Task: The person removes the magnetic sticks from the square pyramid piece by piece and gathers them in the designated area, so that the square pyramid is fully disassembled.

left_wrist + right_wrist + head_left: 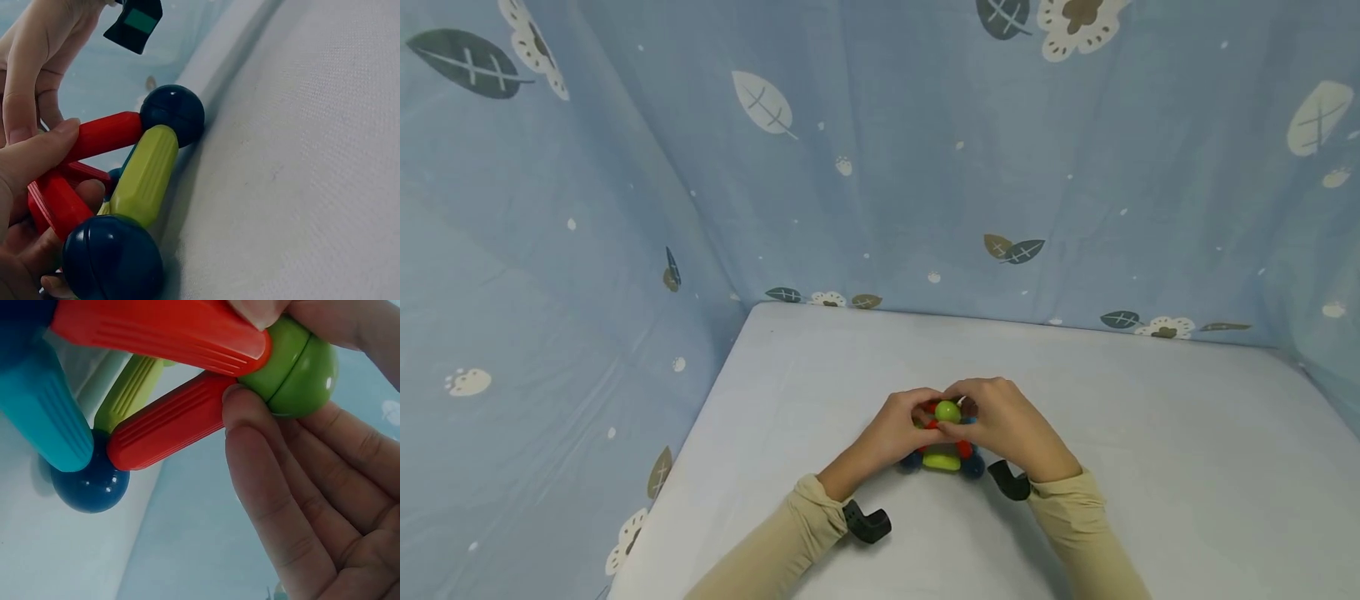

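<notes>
A small frame of magnetic rods and balls stands on the white table, between both hands. At its top is a green ball (947,411), where several red rods (169,422) lean together. Dark blue balls (112,256) form the lower corners, joined by a yellow-green rod (147,175) and a light blue rod (47,406). My left hand (887,432) pinches red rods near the top, its thumb lying along one. From the other side, my right hand (1006,423) holds the green ball, fingertips right at the rod ends. The hands hide part of the frame.
The white table (1150,433) spreads around the frame. Blue patterned cloth (895,167) hangs behind and at the left. A black wrist mount (868,523) sits by the left sleeve, another black mount (1009,481) by the right sleeve.
</notes>
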A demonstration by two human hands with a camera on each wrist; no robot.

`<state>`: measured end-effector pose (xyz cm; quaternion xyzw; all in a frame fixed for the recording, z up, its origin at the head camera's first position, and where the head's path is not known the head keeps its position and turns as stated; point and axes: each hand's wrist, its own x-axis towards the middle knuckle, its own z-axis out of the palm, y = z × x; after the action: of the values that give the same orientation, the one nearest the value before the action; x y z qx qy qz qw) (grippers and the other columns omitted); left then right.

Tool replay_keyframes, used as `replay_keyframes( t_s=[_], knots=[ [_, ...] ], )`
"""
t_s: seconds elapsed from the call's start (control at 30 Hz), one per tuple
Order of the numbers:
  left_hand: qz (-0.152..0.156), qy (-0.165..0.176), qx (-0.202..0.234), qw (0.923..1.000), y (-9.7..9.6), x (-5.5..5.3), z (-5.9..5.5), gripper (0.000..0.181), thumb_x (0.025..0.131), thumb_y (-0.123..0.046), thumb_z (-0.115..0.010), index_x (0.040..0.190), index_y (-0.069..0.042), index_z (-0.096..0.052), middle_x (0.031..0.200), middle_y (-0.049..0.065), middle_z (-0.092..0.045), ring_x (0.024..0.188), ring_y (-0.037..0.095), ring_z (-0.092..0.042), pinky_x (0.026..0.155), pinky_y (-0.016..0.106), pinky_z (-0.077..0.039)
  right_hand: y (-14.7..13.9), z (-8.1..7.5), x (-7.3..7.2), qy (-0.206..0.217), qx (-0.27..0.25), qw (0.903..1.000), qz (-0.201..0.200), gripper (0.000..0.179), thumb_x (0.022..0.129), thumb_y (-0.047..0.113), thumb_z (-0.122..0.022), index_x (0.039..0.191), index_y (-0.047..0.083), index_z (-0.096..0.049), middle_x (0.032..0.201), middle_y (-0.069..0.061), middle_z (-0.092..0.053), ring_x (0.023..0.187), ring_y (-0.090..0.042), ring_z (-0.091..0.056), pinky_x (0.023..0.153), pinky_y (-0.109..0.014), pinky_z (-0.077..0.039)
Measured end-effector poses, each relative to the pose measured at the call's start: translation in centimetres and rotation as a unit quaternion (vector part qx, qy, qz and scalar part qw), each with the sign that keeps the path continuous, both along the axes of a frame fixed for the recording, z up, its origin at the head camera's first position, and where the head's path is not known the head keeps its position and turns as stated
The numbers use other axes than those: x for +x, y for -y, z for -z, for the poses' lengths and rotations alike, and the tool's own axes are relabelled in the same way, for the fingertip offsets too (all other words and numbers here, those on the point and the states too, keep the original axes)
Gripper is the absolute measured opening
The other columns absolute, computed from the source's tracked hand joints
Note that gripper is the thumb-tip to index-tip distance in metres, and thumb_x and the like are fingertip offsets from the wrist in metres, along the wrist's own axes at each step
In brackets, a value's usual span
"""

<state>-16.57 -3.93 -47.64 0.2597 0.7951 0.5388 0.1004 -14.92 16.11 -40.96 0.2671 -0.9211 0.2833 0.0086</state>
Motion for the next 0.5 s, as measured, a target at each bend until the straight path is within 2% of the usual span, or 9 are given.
replay_keyframes(
  t_s=[0.17,0.5],
  knots=[
    [0.009,-0.005,0.004,0.9999,-0.18,-0.10,0.16,0.046,0.090,-0.012,-0.080,0.134,-0.006,-0.067,0.126,0.012,-0.072,0.089,0.011,-0.073,0.076,0.020,-0.059,-0.23,0.14,-0.08,-0.003,0.002,1.0000,-0.007,0.027,0.084,0.022,-0.086,0.107,0.012,-0.076,0.093,0.003,-0.076,0.075,-0.002,-0.066,0.066,-0.019,-0.053],
    [0.006,-0.023,0.004,0.9997,-0.13,-0.09,0.38,0.041,0.091,-0.011,-0.080,0.130,-0.006,-0.069,0.124,0.013,-0.071,0.092,0.018,-0.071,0.081,0.020,-0.057,-0.14,0.32,-0.19,-0.009,-0.004,0.9999,-0.013,0.026,0.083,0.019,-0.084,0.105,0.009,-0.075,0.088,0.000,-0.076,0.072,-0.001,-0.065,0.063,-0.017,-0.053]
  ],
)
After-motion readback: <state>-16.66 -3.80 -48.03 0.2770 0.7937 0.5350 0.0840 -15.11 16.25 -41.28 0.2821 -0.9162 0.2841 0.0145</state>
